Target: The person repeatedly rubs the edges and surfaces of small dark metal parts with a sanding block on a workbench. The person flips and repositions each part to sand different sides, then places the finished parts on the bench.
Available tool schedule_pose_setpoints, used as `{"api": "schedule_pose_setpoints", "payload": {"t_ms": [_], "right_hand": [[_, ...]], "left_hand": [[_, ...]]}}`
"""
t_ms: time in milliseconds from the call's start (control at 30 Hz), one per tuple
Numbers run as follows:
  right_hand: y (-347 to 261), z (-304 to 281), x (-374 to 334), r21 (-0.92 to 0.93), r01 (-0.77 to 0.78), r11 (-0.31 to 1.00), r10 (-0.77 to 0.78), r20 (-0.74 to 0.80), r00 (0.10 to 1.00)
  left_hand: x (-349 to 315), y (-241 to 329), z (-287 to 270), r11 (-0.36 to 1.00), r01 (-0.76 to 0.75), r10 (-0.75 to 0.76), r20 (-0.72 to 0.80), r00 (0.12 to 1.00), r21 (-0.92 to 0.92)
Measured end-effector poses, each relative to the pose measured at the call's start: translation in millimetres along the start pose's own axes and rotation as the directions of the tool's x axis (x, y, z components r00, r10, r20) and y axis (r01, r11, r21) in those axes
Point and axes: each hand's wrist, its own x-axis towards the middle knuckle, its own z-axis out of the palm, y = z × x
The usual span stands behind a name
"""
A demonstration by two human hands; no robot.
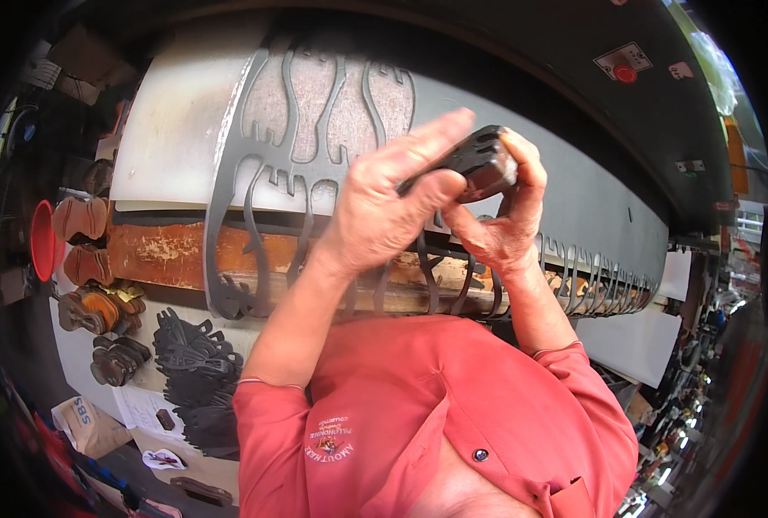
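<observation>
Above the sheet in the middle, my right hand (505,216) is closed round a dark, thick block (479,164) with a notched edge and a shiny brownish end. It looks like a cutting die, though its full outline is hidden. My left hand (393,186) lies against the block's left side, fingers stretched out and slightly blurred, thumb apart from them. Under both hands spreads a dark grey sheet (565,164) with sole-shaped cutouts. Narrow strips of it droop over the near edge of the work surface.
A pale board (168,129) lies at the left, beside a worn brown edge (160,255). Dark cut pieces (194,363) are piled at the lower left, near several brown shaped dies (95,306) and a red round object (46,242). A dark machine beam with a red button (626,74) spans the far side.
</observation>
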Motion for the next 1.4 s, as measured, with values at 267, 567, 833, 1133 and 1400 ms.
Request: {"api": "schedule_pose_setpoints", "payload": {"t_ms": [267, 567, 833, 1133, 1400], "right_hand": [[-6.0, 7.8, 9.7, 0.036, 0.046, 0.998, -0.046, -0.001, 0.999], [-8.8, 6.0, 6.2, 0.004, 0.134, 0.991, -0.134, 0.03, 0.99], [0.3, 5.6, -14.1, 0.13, 0.079, 0.988, -0.075, -0.03, 0.997], [22.2, 6.8, -19.0, 0.348, -0.168, 0.922, 0.205, -0.072, 0.976], [33.1, 4.1, -7.8, 0.354, -0.177, 0.918, 0.194, -0.012, 0.981]], "left_hand": [[11.7, 8.7, 9.5, 0.994, -0.027, 0.02, -0.063, 0.998, -0.103], [35.5, -11.4, -17.7, 0.995, 0.101, -0.087, -0.617, 0.782, -0.012], [2.9, 7.7, -129.6, 0.979, -0.057, -0.122, -0.793, 0.597, -0.194], [-220.0, 102.7, -243.1, 0.901, 0.336, 0.247, -0.961, 0.124, 0.275], [-443.0, 87.8, -289.4, 0.225, 0.974, 0.582, -0.8, -0.145, -0.012]]}}
